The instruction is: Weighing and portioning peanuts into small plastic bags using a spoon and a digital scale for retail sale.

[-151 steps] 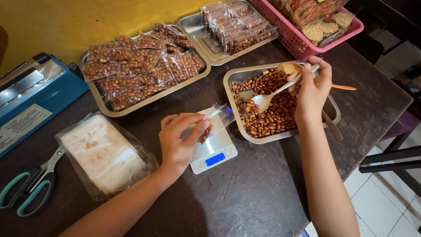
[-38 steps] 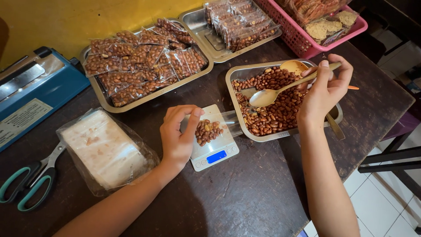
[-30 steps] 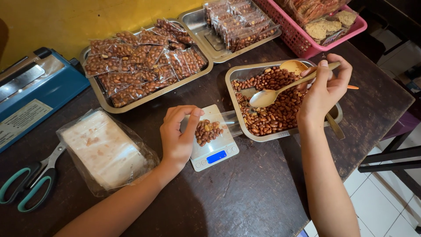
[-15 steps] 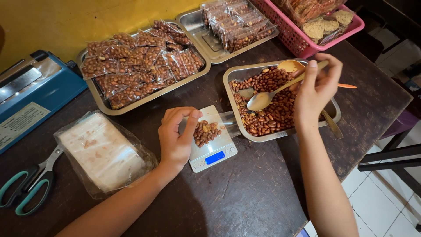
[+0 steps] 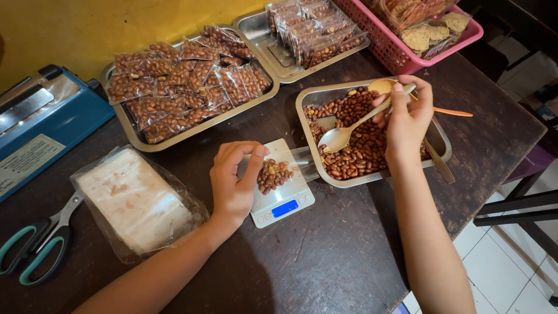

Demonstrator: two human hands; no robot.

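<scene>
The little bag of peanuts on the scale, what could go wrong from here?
The small clear bag lies open on the scale, held only by the left hand, so peanuts might roll out. The spoon in the right hand must cross from the tray, so nuts could drop onto the table.
</scene>
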